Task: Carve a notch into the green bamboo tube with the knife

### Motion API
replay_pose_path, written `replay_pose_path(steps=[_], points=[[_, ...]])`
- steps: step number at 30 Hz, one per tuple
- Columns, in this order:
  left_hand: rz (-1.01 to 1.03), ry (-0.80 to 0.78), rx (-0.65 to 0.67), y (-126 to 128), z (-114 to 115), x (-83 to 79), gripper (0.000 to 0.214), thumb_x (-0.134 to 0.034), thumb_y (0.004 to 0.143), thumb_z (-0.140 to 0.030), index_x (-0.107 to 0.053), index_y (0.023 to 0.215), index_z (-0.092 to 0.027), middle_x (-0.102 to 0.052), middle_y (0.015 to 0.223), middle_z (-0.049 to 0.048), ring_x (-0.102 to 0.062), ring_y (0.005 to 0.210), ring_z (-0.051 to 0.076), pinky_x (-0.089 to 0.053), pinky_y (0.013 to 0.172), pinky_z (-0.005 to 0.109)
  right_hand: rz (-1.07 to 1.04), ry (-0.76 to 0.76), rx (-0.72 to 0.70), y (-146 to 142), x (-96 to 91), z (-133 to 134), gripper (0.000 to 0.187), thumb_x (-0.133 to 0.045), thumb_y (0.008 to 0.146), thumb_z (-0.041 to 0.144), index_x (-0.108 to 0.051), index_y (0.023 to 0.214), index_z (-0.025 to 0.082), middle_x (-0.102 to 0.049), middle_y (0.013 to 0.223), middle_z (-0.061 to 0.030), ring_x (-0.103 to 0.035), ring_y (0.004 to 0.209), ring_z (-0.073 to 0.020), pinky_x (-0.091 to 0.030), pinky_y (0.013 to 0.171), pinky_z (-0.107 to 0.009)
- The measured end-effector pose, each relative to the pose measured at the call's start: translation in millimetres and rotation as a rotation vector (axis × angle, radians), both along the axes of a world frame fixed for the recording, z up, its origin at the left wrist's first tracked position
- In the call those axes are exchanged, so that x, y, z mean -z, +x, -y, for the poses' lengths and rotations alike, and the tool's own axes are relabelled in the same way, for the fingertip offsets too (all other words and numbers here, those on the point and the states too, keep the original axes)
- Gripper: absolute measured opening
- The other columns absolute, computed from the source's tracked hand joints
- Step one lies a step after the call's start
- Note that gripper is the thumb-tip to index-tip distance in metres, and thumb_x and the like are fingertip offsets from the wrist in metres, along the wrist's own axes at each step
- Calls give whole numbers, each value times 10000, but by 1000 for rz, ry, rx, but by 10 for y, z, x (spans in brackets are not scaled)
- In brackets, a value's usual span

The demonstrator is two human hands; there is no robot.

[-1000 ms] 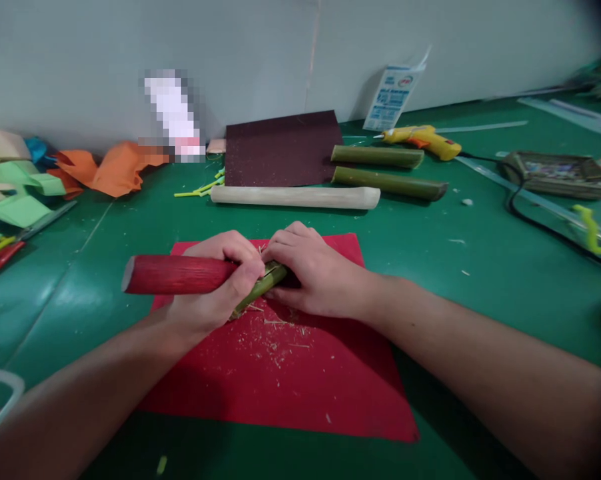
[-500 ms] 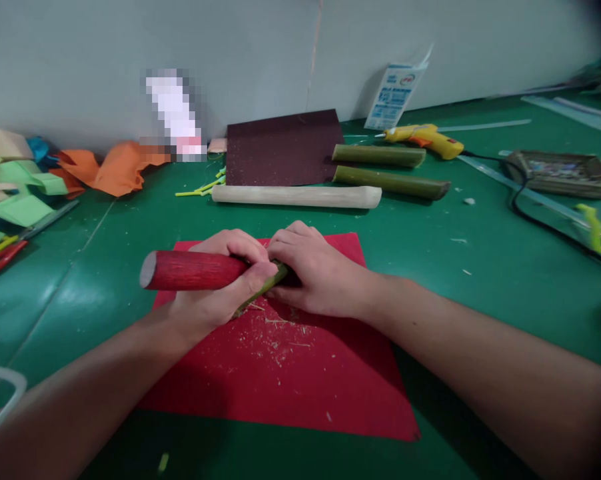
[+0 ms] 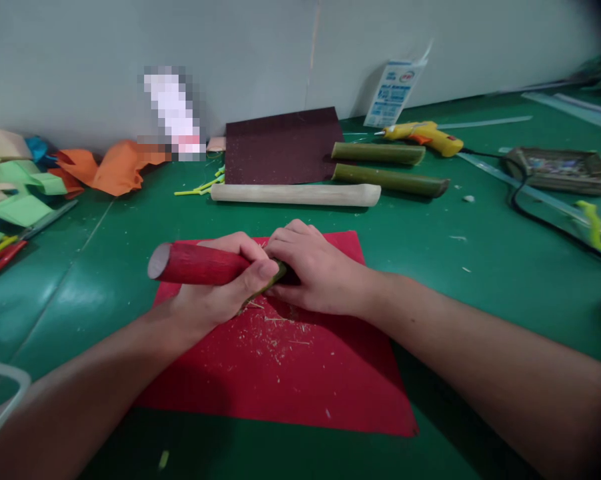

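Observation:
My left hand (image 3: 208,301) is closed around the thick red wooden handle of a tool (image 3: 198,264), whose pale end points left. The tool's working end is hidden behind my fingers. A green bamboo piece (image 3: 280,272) shows between my hands, resting low over a red sheet (image 3: 300,393). My right hand (image 3: 314,268) is wrapped over this bamboo piece, and its fingertips touch or nearly touch those of my left hand. Thin pale shavings (image 3: 278,333) lie scattered on the sheet below.
Behind my hands lie a pale peeled stick (image 3: 295,195), two green bamboo lengths (image 3: 390,181) and a dark brown sheet (image 3: 280,148). A yellow glue gun (image 3: 425,135) with a black cord is at back right. Coloured paper (image 3: 123,167) and red-handled scissors (image 3: 3,262) are left.
The tool's pale end has moved slightly right and up, and its handle now slants more. My left hand has shifted with it; my right hand stays nearly still.

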State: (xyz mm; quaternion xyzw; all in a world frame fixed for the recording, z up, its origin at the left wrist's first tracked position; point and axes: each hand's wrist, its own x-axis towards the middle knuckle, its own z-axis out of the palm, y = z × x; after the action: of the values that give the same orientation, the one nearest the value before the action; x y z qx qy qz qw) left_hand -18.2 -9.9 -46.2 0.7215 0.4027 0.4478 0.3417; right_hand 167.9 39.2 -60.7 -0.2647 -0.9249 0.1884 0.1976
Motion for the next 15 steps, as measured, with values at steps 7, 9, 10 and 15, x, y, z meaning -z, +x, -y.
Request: replay_pose_path(steps=[7,9,10,15], points=[[-168,95,-29,17,17,-53,235,-602,900,-263,-616,672,-210,-647,650,-15,-605,607,132,-471,517,244,9,-17,-8,13,-2,-11,181,-665,828,319,-590,905,173,-559,921,-59,-427,857,-196,-307,786,-343],[-158,84,-34,17,24,-53,255,-596,900,-263,-604,652,-207,-635,632,-16,-584,577,129,-452,508,255,6,-29,-10,14,-2,-14,190,-670,828,319,-605,933,174,-564,926,-59,-430,862,-199,-309,789,-344],[-151,75,-29,18,29,-53,261,-593,900,-263,-599,645,-206,-629,624,-15,-574,565,129,-445,508,262,2,-35,-14,14,-1,-15,193,-669,831,318,-612,949,176,-568,927,-59,-431,862,-200,-309,791,-346],[-107,61,-18,26,63,-25,297,-579,900,-250,-572,608,-196,-582,571,-20,-516,517,112,-418,495,266,-14,-49,-24,17,-2,-20,207,-681,822,304,-626,979,181,-582,943,-61,-434,877,-207,-315,811,-348]])
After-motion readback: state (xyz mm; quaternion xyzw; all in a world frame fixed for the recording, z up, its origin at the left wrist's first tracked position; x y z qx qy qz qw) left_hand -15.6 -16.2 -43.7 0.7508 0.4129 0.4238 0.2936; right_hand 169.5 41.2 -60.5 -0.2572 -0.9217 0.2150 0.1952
